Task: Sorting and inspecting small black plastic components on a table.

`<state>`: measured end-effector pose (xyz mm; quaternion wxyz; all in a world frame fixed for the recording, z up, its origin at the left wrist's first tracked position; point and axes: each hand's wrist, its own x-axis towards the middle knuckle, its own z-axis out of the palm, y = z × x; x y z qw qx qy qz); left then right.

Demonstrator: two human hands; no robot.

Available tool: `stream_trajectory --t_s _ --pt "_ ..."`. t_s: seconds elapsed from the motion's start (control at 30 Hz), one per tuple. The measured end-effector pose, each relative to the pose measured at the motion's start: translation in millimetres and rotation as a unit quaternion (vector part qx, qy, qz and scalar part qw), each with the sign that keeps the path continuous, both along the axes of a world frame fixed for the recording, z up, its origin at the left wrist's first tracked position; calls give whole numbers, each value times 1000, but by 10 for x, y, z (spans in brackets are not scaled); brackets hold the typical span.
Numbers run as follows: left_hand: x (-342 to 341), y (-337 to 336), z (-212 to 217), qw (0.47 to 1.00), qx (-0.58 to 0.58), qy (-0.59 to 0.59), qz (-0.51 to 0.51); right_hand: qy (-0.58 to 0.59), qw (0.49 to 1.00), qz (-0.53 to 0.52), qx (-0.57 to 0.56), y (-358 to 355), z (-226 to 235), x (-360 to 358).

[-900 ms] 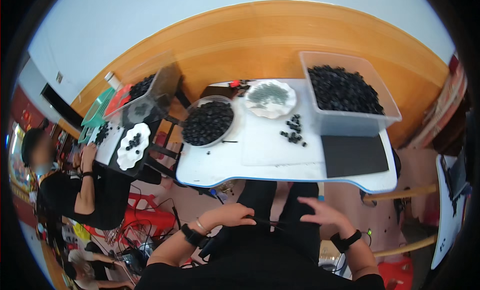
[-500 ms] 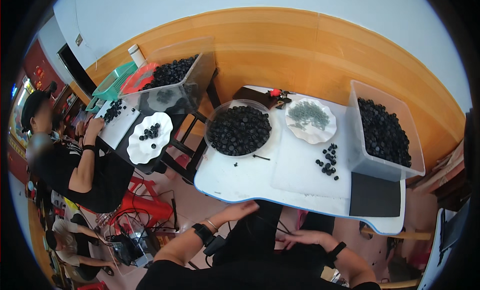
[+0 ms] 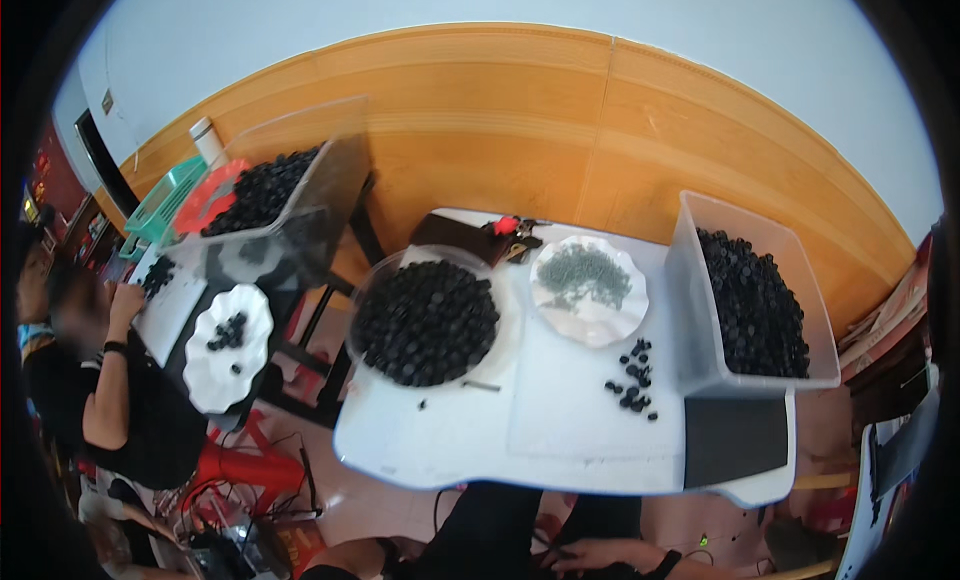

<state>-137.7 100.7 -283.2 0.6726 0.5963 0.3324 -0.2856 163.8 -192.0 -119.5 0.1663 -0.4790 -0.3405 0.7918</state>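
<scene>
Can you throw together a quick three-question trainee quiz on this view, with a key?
1. True or false: the wavy plate on the white table holds grey-green pieces.
2. The person's right hand is: A) on the plate; B) off the table, at its near side; C) at the table's far edge.
3. What flat thing lies just nearer the person than that table's clear tub?

Key: 1. True. 2. B. 3. The black mat.

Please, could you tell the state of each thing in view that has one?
Right bin: open, holding many black parts
Left bin: open, holding black parts
Round tub: full of black parts
Right plate: holding small greenish pieces
Left plate: holding a few black parts
Loose parts: scattered
Black mat: flat
Right hand: low, grip unclear
</scene>
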Motion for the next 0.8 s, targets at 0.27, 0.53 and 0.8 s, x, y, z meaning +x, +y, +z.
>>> stream_trajectory --t_s 0.27,0.53,0.8 --pt "709 20 371 989 -119 1 -93 22 992 -107 -55 -81 303 343" --pt "936 86 675 960 -171 44 -215 -252 963 -4 91 -292 165 154" --pt "512 277 4028 895 218 -329 -208 -575 786 78 213 -644 1379 -78"
